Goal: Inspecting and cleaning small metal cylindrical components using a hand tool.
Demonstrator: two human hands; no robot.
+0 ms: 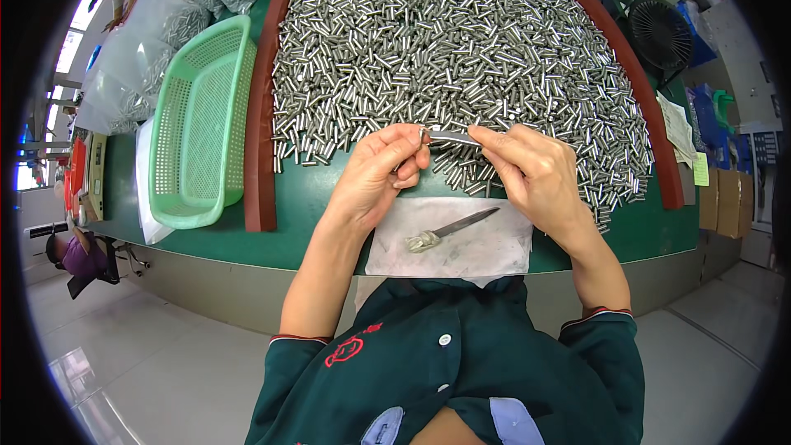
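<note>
Metal strip (456, 138): between both hands, above the pins (461, 49)
Left hand (372, 169): pinching one end, I'd say for steadiness
Right hand (537, 169): gripping the other end
Cloth (391, 259): under the knife (463, 223), perhaps as padding
Red bars (262, 132): apparently fencing pins in

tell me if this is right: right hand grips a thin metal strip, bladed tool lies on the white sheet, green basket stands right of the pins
Not quite: the head view shows the green basket left of the pins, not right. The right hand does grip a thin metal strip, and the bladed tool lies on the white sheet.
</note>
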